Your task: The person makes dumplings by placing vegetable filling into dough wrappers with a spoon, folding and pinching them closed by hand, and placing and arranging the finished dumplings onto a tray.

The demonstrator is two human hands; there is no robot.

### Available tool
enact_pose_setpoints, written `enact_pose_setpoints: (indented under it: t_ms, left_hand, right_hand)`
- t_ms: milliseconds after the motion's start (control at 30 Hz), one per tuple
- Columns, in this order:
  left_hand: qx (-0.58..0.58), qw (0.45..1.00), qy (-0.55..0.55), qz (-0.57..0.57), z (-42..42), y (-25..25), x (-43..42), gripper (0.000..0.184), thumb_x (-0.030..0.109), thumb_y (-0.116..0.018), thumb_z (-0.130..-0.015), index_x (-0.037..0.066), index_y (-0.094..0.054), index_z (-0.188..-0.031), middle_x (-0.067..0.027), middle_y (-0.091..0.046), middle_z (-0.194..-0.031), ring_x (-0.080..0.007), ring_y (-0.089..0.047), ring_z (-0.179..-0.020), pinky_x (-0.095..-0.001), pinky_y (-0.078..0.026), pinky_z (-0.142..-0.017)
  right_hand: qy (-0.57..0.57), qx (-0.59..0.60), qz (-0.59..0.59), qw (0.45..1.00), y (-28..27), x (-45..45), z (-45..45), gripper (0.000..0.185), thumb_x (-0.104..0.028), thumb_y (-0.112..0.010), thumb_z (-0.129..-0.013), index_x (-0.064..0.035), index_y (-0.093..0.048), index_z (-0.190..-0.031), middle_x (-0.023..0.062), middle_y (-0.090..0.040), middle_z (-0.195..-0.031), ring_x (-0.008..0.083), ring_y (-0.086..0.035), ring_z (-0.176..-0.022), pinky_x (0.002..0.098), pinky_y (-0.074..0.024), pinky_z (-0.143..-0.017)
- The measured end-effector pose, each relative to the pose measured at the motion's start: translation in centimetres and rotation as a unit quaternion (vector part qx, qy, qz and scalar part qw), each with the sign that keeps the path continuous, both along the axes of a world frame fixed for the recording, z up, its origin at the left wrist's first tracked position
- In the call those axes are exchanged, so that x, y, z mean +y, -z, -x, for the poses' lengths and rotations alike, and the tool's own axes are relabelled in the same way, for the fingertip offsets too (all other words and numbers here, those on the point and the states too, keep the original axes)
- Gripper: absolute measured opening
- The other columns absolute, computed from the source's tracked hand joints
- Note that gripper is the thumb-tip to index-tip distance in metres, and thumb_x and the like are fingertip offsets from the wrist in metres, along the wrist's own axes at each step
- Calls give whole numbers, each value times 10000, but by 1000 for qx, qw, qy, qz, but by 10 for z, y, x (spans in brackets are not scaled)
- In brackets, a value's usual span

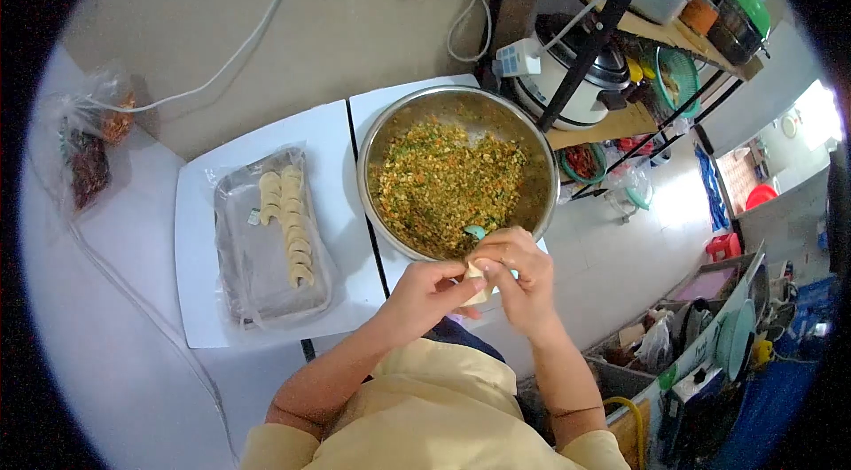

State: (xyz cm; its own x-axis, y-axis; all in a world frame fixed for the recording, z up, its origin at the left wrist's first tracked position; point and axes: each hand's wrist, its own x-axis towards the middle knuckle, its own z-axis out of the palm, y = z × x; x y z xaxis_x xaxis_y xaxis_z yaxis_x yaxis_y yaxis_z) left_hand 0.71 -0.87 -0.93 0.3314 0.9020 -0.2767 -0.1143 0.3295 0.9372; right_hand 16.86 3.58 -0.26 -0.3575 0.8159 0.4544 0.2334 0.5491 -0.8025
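My left hand (429,295) and my right hand (517,278) meet at the near edge of a large steel bowl, both pinching a pale dumpling wrapper (479,284) between thumbs and fingers. Part of the wrapper is hidden by the fingers. Chopped filling (448,178) in green, yellow and orange lies in the steel bowl (365,170). A teal spoon end (475,231) shows in the filling beside my right hand. To the left, a plastic-covered tray (255,271) holds two rows of folded dumplings (295,231).
Both bowl and tray rest on a white table (199,231). At the back right stands a shelf (620,124) with a rice cooker (576,85) and a power strip (518,58). Bags (86,160) hang at far left. Crates with kitchenware (656,346) stand at lower right.
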Motion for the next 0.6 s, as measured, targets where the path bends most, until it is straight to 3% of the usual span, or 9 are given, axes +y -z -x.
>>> enact_pose_setpoints:
  t_ms: [167,367,467,567,600]
  left_hand:
    - [-10,1000,2,-7,7,2,1,274,199,-573,-914,-24,-607,-1070,-60,-639,-890,-123,-642,-719,-240,-531,-640]
    - [-3,1000,22,-5,12,13,0,269,158,-546,-921,-26,-579,-1114,-63,-638,-918,-116,-632,-733,-253,-535,-663]
    - [-53,999,-5,-2,16,14,2,258,142,-540,-923,-23,-577,-1117,-58,-631,-968,-109,-617,-811,-258,-516,-739]
    - [-12,998,-49,-23,18,12,4,254,130,-544,-920,-19,-574,-1123,-55,-625,-1010,-106,-593,-902,-259,-478,-813]
    - [-41,997,-70,-15,17,11,3,255,130,-554,-916,-18,-573,-1123,-52,-624,-1010,-101,-583,-921,-257,-467,-821]
  right_hand:
    - [-43,31,54,997,2,6,3,64,-94,-655,-750,-32,-639,-739,97,-641,-785,259,-585,-790,375,-415,-755]
    - [-18,-92,-79,992,5,3,14,90,-66,-639,-746,-32,-636,-829,97,-640,-853,269,-583,-788,395,-402,-739]
    - [-42,-110,-107,987,7,7,16,184,-130,-591,-803,-26,-647,-944,123,-640,-934,293,-588,-827,398,-408,-796]
    - [19,93,98,991,12,-2,28,401,-308,-409,-953,-17,-644,-1098,151,-630,-1082,260,-580,-988,355,-410,-892]
    - [18,91,97,991,13,-6,27,401,-308,-409,-953,-17,-644,-1098,151,-630,-1082,260,-580,-988,355,-410,-892]
